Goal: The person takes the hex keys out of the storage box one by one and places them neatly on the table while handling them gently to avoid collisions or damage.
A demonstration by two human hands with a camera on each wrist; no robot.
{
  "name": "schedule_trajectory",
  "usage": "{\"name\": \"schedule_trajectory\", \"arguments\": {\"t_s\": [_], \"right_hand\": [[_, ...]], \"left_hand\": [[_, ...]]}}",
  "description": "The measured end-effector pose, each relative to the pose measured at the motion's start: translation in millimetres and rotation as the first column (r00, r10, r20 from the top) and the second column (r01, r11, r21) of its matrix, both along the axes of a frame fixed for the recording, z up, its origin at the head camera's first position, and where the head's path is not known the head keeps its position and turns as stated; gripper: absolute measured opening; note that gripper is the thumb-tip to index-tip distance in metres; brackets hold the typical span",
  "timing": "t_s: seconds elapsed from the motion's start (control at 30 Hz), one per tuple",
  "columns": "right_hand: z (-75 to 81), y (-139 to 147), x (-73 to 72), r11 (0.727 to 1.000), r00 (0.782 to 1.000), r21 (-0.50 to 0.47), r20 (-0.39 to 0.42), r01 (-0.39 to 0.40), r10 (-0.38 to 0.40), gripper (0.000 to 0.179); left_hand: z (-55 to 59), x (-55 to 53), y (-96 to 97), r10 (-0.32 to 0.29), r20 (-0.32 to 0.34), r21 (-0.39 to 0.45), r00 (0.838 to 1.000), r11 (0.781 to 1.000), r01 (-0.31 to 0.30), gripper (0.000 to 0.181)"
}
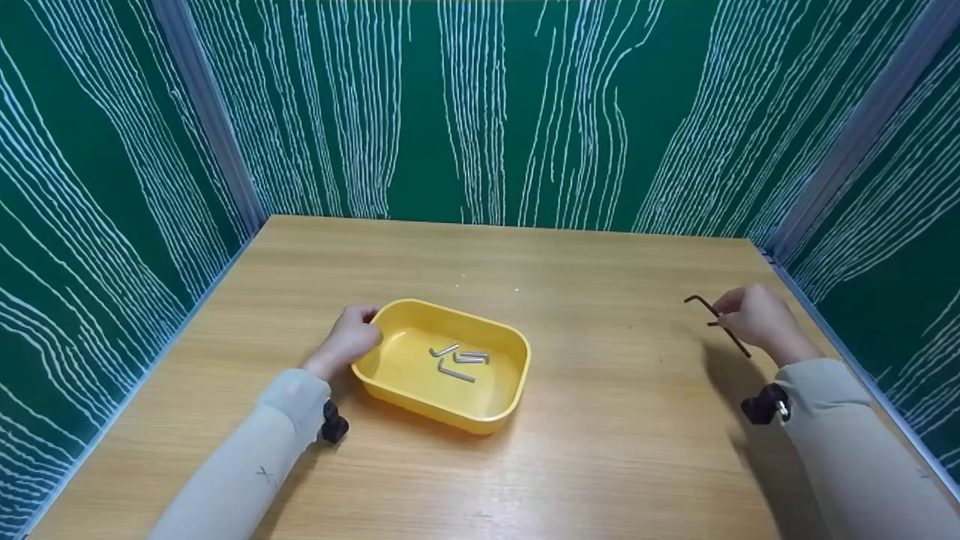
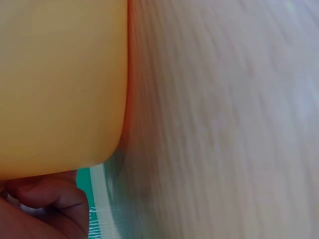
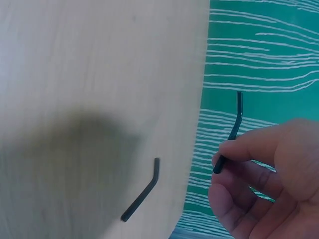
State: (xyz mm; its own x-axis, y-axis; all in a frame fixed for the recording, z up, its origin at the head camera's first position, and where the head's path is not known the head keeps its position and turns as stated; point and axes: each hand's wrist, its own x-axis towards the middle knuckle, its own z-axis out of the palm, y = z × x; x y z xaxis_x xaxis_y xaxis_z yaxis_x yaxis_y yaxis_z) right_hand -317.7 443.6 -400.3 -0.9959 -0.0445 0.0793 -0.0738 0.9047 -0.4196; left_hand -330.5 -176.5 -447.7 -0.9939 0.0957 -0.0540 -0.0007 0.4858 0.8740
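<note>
My left hand [image 1: 351, 341] grips the left end of a yellow plastic tray [image 1: 517, 382], its thumb at the rim. In the left wrist view, curled fingers [image 2: 62, 201] show against the tray's wall [image 2: 60, 99]. Several silver hex keys [image 1: 456, 373] lie inside on the tray's floor. Far to the right, my right hand [image 1: 761, 322] pinches a dark hex key [image 3: 234, 130] between thumb and fingers, raised over the table. A second dark hex key [image 3: 142, 191] lies on the tabletop beneath that hand, also seen in the head view as a dark bent rod [image 1: 735, 342].
The wooden table [image 1: 600, 465] has green walls [image 1: 420, 112] with white wavy lines at the back and both sides. A few tiny white specks [image 1: 516, 289] lie behind the tray. The right hand is close to the table's right edge.
</note>
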Motion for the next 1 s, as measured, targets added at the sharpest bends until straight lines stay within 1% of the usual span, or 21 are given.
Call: {"name": "schedule_trajectory", "arguments": {"t_s": [0.07, 0.2, 0.37, 0.5, 0.67, 0.83, 0.9, 1.0], "right_hand": [[-2.7, 4, 0.3, 1.0, 1.0, 0.01, 0.004, 0.006, -0.006, 0.028], [-7.8, 11, 0.2, 1.0, 0.999, -0.001, 0.033, 0.021, -0.021, 0.025], [-13.3, 18, 0.1, 0.999, 0.993, -0.019, 0.106, 0.048, -0.046, 0.027], [-18.3, 22, 1.2, 0.996, 0.981, -0.038, 0.183, 0.076, -0.068, 0.032], [-24.6, 25, 3.3, 0.993, 0.959, -0.033, 0.262, 0.117, -0.105, 0.034], [-29.4, 26, 4.7, 0.99, 0.952, -0.022, 0.277, 0.138, -0.127, 0.037], [-31.7, 27, 5.5, 0.991, 0.954, 0.001, 0.268, 0.135, -0.131, 0.037], [-34.1, 28, 6.6, 0.989, 0.948, 0.019, 0.282, 0.149, -0.148, 0.037]], "left_hand": [[0.4, 0.1, 0.1, -0.001, 0.003, 0.001, 1.0, 1.0, 0.001, 0.043], [0.3, -0.3, 0.2, 0.0, 0.009, 0.003, 1.0, 1.0, 0.0, 0.044], [-0.9, -1.4, -0.1, -0.001, 0.005, -0.007, 1.0, 1.0, 0.001, 0.044], [-1.0, -1.6, -0.2, -0.003, 0.006, -0.012, 1.0, 1.0, 0.003, 0.044], [-0.9, -1.8, -0.5, -0.007, 0.002, -0.009, 1.0, 1.0, 0.007, 0.044], [-1.5, -1.5, -1.1, -0.008, -0.001, -0.001, 1.0, 1.0, 0.008, 0.045], [-1.6, -1.2, -1.2, -0.011, 0.0, -0.005, 1.0, 1.0, 0.011, 0.044], [-1.3, -0.9, -1.4, -0.015, 0.004, -0.009, 1.0, 1.0, 0.015, 0.043]]}}
